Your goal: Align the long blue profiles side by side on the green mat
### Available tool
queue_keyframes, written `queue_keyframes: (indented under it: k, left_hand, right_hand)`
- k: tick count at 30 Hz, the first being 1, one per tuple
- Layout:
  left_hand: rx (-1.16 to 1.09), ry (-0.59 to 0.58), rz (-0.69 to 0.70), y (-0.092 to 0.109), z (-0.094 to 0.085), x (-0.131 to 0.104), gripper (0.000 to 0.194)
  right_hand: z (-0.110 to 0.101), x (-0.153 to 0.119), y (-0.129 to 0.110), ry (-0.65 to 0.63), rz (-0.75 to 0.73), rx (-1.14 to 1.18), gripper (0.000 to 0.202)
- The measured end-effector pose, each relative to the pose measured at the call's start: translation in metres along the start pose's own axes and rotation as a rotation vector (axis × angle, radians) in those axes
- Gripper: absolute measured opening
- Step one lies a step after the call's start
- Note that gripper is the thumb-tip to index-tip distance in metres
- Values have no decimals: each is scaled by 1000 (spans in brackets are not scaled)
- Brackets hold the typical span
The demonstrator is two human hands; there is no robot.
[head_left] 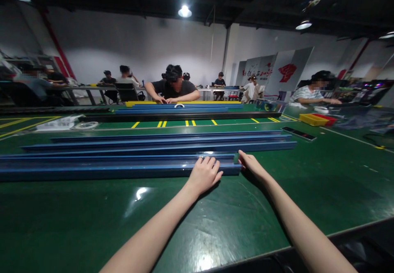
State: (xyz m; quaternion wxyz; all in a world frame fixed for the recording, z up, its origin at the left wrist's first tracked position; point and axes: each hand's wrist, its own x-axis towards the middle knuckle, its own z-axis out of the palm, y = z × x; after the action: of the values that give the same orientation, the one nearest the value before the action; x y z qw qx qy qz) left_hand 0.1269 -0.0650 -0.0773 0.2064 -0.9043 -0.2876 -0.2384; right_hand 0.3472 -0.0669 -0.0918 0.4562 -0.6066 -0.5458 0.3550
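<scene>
A long blue channel-shaped profile (107,170) lies lengthwise across the green table in front of me. My left hand (205,174) is draped over its near wall close to the right end, fingers bent into the channel and thumb on the outside. At that right end is my right hand (250,165), its fingers drawn together against the tip. Whether a small piece sits between those fingers is too small to tell. Just behind, more blue profiles (154,145) lie roughly parallel.
The green table (191,215) has yellow marks. A dark phone-like slab (298,134) lies at right, near a yellow tray (313,120) and a red one. Further back are a black rail (172,117), a white coil (86,125) and a co-worker (174,86) bent over profiles.
</scene>
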Motion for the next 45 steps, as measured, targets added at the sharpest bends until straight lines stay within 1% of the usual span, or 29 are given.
queue_keyframes:
  k: [2,4,10,14,19,24,33,38,45]
  left_hand:
    - [13,15,14,0,2,-4,31]
    - [22,28,14,-1,2,-6,31]
    - [27,58,-56,-1,2,-8,27]
    - [41,39,-83,-1,4,-9,22]
    - [67,21,-89,-1,6,-10,21]
    - [57,13,-95,-2,7,-11,20]
    - [38,-11,-76,-3,4,-10,20]
    - [37,-9,-65,-4,5,-10,20]
    - [42,12,-69,-5,6,-10,19]
  right_hand:
    - [-1,0,4,10,-19,20,49]
    - [-2,0,5,24,-40,-15,45]
    - [-2,-1,1,18,-80,-61,38]
    - [0,-3,-2,16,-84,-36,34]
    - [1,-3,-4,24,-69,11,31]
    - [1,-5,-7,11,-49,11,30]
    - [-1,-7,-11,-37,-63,-46,32]
    - [-1,-6,-8,-38,-92,-57,32]
    - [-3,-3,-3,-63,-87,-63,32]
